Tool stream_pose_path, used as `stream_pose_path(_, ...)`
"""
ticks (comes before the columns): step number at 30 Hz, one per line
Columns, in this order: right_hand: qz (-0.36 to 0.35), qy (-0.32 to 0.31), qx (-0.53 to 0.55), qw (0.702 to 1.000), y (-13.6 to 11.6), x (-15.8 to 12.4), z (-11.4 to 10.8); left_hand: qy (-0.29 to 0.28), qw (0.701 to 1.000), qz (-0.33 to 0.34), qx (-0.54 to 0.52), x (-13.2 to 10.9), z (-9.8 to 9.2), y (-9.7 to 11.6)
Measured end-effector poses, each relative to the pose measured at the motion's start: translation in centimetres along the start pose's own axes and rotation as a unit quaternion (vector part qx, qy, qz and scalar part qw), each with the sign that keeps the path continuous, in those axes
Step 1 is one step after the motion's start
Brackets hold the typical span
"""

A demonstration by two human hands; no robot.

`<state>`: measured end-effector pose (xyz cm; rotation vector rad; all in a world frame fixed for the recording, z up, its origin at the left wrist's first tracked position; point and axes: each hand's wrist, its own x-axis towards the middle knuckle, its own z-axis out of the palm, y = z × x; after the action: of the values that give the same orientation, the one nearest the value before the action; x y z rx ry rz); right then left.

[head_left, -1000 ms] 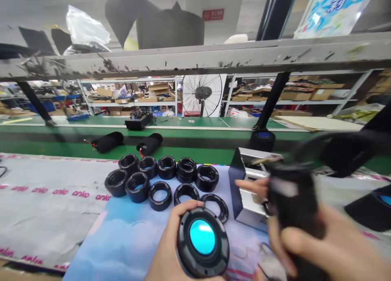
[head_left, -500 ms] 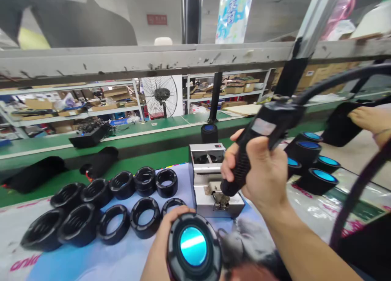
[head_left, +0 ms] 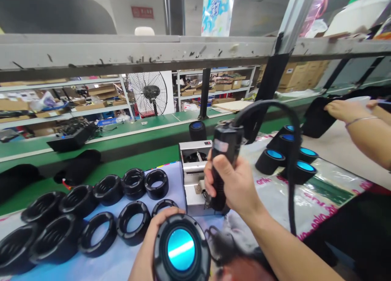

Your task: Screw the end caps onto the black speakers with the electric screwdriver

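My right hand (head_left: 236,183) is wrapped round a black electric screwdriver (head_left: 224,146), held nearly upright with its nose down. A thick black cable loops from its top to the right. The nose is over the front of a silver screw feeder (head_left: 192,199) and hides part of it; the bit cannot be made out. Low in the middle, my left hand (head_left: 151,242) grips a black round lens housing (head_left: 161,248) from its left side. Its shiny blue lens (head_left: 181,250) faces up towards me. The fingers beneath the housing are hidden.
Several black rings (head_left: 112,197) stand in two rows at left. Black cylinders with blue tops (head_left: 270,163) stand on plastic sheeting at right. Beyond them, another person's hands (head_left: 345,110) are near a black cloth-like piece (head_left: 317,118). A metal shelf beam (head_left: 122,53) crosses above.
The view has turned right, so things sit further left. The screwdriver has gone from leaning to nearly upright, its nose slightly lower. My left hand keeps hold of the lens housing.
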<state>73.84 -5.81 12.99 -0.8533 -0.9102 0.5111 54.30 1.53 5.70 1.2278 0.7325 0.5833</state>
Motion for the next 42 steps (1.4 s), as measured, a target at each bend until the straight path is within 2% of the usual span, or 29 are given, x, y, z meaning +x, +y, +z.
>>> stream_pose_path(6,-0.094,0.031,-0.012,0.995,-1.9,0.1,0.8,0.021,0.998,0.062,0.013,-2.9,0.1,0.2)
stream_pose_path(9,-0.077,0.03,-0.032,0.996,-1.3,0.5,1.2,0.011,0.996,0.08,0.037,-3.9,0.5,1.0)
stream_pose_path(13,-0.053,0.026,-0.04,0.997,0.0,0.8,1.1,-0.001,0.998,0.055,0.016,-4.5,0.9,1.9)
stream_pose_path(16,-0.031,0.015,-0.026,0.999,-0.1,0.7,0.9,-0.039,0.993,0.103,0.034,-4.9,0.7,1.8)
stream_pose_path(19,-0.016,0.009,-0.006,1.0,-2.1,0.4,1.4,-0.059,0.988,0.128,0.063,-5.4,0.8,1.7)
stream_pose_path(24,-0.082,0.056,0.015,0.995,-8.8,0.3,4.5,-0.052,0.996,0.041,0.053,-5.6,1.4,2.6)
stream_pose_path(26,-0.056,0.036,0.039,0.997,-10.7,0.4,5.8,-0.043,0.998,0.021,0.04,-5.6,1.6,2.8)
stream_pose_path(29,-0.021,-0.022,0.072,0.997,-11.5,0.3,7.0,-0.04,0.998,0.028,0.035,-5.6,1.8,3.0)
stream_pose_path(33,-0.075,-0.082,0.045,0.993,-10.4,-0.2,7.2,-0.067,0.997,0.019,0.021,-5.8,2.1,3.4)
stream_pose_path(36,-0.1,-0.072,0.019,0.992,-9.5,-0.5,7.3,-0.062,0.998,0.027,0.014,-5.9,2.1,3.5)
stream_pose_path(38,-0.066,-0.078,0.031,0.994,-9.1,-0.6,7.3,-0.06,0.997,0.039,0.009,-5.8,2.0,3.4)
stream_pose_path(42,0.008,-0.166,0.054,0.985,-8.6,-0.7,7.6,-0.097,0.995,0.016,-0.013,-5.7,1.8,3.1)
